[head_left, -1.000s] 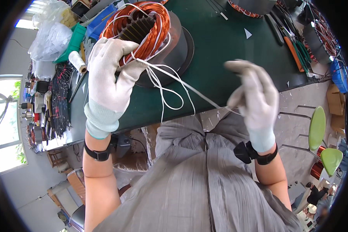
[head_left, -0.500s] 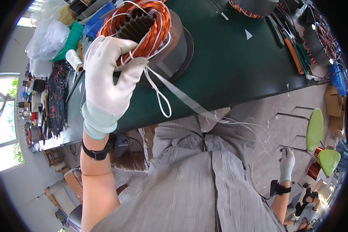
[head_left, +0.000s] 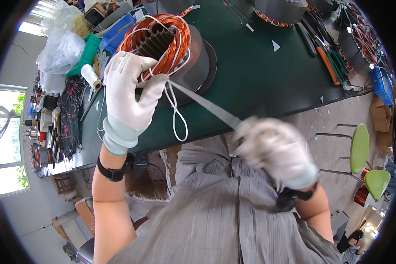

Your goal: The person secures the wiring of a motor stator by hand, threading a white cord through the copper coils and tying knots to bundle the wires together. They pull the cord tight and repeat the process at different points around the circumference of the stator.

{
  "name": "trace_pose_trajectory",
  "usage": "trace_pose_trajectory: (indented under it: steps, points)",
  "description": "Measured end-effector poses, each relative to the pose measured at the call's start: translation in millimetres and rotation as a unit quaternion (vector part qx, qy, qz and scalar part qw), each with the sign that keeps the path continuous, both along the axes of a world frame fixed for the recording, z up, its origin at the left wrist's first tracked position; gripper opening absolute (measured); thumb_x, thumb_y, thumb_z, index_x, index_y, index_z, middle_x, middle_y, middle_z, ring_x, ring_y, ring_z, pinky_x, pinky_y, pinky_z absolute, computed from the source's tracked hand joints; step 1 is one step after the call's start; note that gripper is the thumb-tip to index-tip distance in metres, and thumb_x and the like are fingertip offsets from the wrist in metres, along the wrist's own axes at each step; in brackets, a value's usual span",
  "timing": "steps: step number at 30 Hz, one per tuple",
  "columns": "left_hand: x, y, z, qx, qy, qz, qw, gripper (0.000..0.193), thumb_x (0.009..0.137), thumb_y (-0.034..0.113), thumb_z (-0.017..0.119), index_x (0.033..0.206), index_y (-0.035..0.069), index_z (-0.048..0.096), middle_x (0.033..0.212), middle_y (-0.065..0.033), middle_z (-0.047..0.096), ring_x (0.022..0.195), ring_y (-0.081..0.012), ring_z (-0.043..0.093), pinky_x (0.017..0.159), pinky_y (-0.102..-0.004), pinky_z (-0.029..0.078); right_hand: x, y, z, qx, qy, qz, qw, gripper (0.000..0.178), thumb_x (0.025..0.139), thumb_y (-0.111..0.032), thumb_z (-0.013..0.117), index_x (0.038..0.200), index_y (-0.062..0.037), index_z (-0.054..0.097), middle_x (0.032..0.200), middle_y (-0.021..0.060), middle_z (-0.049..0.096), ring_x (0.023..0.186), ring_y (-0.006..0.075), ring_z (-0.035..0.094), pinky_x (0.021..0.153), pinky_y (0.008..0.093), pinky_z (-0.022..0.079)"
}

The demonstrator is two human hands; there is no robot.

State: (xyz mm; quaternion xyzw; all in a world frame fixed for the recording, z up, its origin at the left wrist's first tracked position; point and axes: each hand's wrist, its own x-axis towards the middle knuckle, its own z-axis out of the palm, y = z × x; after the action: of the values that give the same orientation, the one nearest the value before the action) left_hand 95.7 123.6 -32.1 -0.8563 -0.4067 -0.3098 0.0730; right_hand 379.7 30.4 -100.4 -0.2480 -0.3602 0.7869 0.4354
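A stator [head_left: 197,59] with orange copper windings [head_left: 180,42] laced in white cord rests on the green table. My white-gloved left hand [head_left: 130,90] is at its near left rim, thumb and fingers closed round the winding's edge. By the thumb tip a loop of white cord [head_left: 175,115] hangs down. From the same spot a pale flat strip [head_left: 207,104] runs straight to my right hand [head_left: 275,152]. That gloved hand is blurred in front of my grey clothing; its fingers look curled round the strip's end, which they hide.
Orange-handled and green-handled tools [head_left: 329,66] lie at the table's right, near more wound stators [head_left: 279,12]. A white thread spool [head_left: 91,77], a green bin [head_left: 86,55] and a bundle of dark leads [head_left: 70,119] are at left. Green chairs [head_left: 360,147] stand on the floor at right.
My right hand has swung in from far out at the right to the strip's end. My left hand stays at the winding. The view has shifted slightly.
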Motion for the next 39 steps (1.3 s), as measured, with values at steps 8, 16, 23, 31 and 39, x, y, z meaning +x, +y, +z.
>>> trace_pose_trajectory:
  steps: [8, 16, 23, 31, 39]
  points:
    - [-7.0, 8.8, 1.1, -0.021, -0.007, -0.034, 0.999, 0.023, 0.083, 0.023, 0.075, 0.091, 0.004, 0.065, 0.08, -0.0091, 0.057, 0.078, -0.0283, 0.053, 0.073, -0.0386, 0.041, -13.0, 6.2, 10.1, 0.265, -0.183, -0.2, 0.925, 0.012, 0.102, -0.012, 0.052, 0.111, -0.0044, 0.056, 0.097, 0.0043, 0.06, 0.088, 0.0174, 0.064, 0.08, 0.0331, 0.053]
    - [-32.7, 18.5, 2.3, -0.007, 0.031, -0.1, 0.994, 0.03, 0.083, 0.03, 0.075, 0.092, 0.003, 0.067, 0.08, -0.0082, 0.059, 0.08, -0.0289, 0.054, 0.081, -0.0392, 0.042, 172.3, -68.8, -33.3, -0.079, -0.024, -0.391, 0.917, 0.026, 0.106, -0.019, 0.049, 0.12, 0.0009, 0.058, 0.094, -0.0002, 0.064, 0.063, 0.0071, 0.044, 0.054, 0.0198, 0.034]
    - [-37.3, 18.1, 27.4, -0.337, -0.092, -0.09, 0.933, 0.067, 0.103, 0.061, 0.041, 0.116, -0.001, 0.064, 0.102, -0.0073, 0.066, 0.095, -0.0156, 0.062, 0.089, -0.0287, 0.048, 11.3, 4.6, 45.7, -0.007, -0.339, -0.109, 0.935, 0.033, 0.098, -0.013, 0.059, 0.126, 0.004, 0.065, 0.081, -0.007, 0.057, 0.064, -0.0013, 0.047, 0.054, 0.0165, 0.038]
    - [-22.6, 33.2, 61.2, -0.329, 0.086, -0.04, 0.94, 0.025, 0.105, 0.016, 0.05, 0.116, 0.0, 0.065, 0.106, -0.0065, 0.068, 0.097, -0.0134, 0.065, 0.089, -0.0282, 0.05, -81.1, 41.5, 58.4, -0.158, -0.009, 0.098, 0.983, 0.039, 0.104, -0.023, 0.05, 0.129, 0.0051, 0.058, 0.067, -0.0009, 0.058, 0.047, 0.0035, 0.049, 0.042, 0.0183, 0.037]
    - [-5.8, 56.3, 88.3, -0.003, 0.401, -0.044, 0.915, 0.012, 0.082, 0.013, 0.07, 0.091, 0.015, 0.077, 0.091, -0.0058, 0.068, 0.096, -0.0239, 0.063, 0.087, -0.0361, 0.052, -84.6, 60.5, 44.5, 0.047, -0.274, -0.028, 0.96, 0.035, 0.105, -0.025, 0.051, 0.115, 0.0063, 0.064, 0.086, 0.0035, 0.068, 0.054, 0.0049, 0.052, 0.051, 0.019, 0.041]
